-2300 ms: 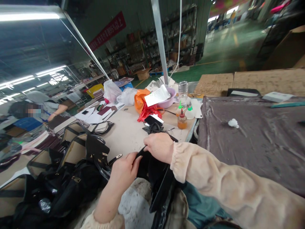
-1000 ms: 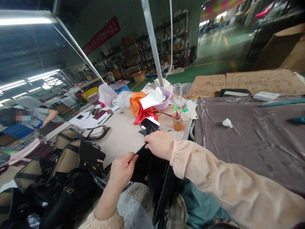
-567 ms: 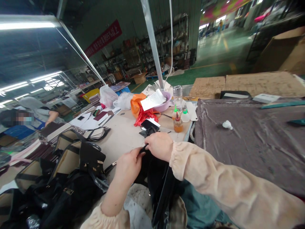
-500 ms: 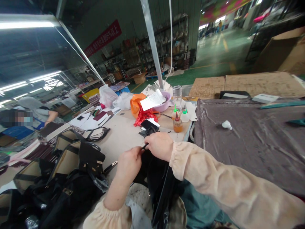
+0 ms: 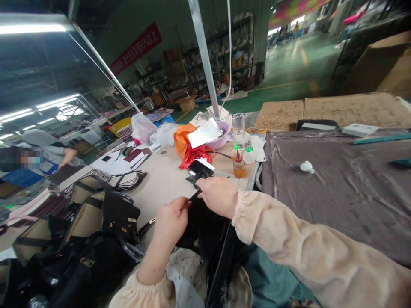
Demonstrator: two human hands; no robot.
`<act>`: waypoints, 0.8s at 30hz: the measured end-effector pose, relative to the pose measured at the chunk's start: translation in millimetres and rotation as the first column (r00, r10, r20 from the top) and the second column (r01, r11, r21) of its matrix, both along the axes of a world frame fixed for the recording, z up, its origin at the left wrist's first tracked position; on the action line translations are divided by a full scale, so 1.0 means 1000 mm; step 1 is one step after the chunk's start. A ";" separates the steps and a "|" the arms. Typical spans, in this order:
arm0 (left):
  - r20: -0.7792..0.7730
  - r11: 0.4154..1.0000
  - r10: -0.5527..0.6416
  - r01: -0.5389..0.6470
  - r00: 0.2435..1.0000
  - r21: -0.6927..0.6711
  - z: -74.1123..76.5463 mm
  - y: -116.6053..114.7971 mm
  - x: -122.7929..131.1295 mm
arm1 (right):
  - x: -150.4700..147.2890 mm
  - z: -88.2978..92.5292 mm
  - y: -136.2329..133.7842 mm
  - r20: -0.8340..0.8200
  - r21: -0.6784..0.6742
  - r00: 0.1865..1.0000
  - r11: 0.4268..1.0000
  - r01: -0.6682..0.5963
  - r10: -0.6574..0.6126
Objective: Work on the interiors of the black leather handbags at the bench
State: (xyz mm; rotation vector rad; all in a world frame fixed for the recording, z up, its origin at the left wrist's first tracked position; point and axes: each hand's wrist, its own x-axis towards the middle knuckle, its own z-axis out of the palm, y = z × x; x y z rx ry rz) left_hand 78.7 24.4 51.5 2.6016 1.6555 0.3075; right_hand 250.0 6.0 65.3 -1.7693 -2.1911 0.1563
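Note:
My left hand (image 5: pixel 170 220) and my right hand (image 5: pixel 218 194) are both closed on the upper edge of a black bag (image 5: pixel 208 239) that hangs down towards my lap at the table's near edge. A thin black strap (image 5: pixel 195 196) runs between the two hands. The fingertips of both hands are hidden behind the bag's edge. A small heap of black pieces (image 5: pixel 197 175) lies on the table just beyond my right hand.
Black and tan handbags (image 5: pixel 96 222) are piled at the left. Glue bottles (image 5: pixel 238 164), a clear jar (image 5: pixel 238 126), a pink bowl (image 5: pixel 224 134) and orange and red bags (image 5: pixel 189 147) stand at the beige table's far end. A grey cloth-covered surface (image 5: pixel 337 184) lies right. A person sits far left.
My left hand has moved up and closer to my right hand along the bag's edge. The view has shifted slightly.

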 end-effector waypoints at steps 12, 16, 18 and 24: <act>-0.006 1.000 0.003 -0.003 1.000 -0.031 0.001 0.000 0.001 | 0.001 0.000 0.000 0.014 0.021 1.000 1.000 0.013 -0.013; -0.010 1.000 -0.002 0.001 1.000 -0.028 0.002 0.000 0.001 | 0.000 0.001 0.000 0.004 0.021 1.000 1.000 0.019 -0.019; -0.020 1.000 -0.003 0.002 1.000 -0.029 0.003 -0.001 0.002 | -0.001 0.001 0.000 -0.002 0.019 1.000 0.999 0.026 -0.026; -0.049 0.999 -0.002 0.000 0.999 -0.047 0.008 -0.002 0.010 | -0.003 0.003 0.000 0.015 -0.004 0.999 0.999 0.039 -0.039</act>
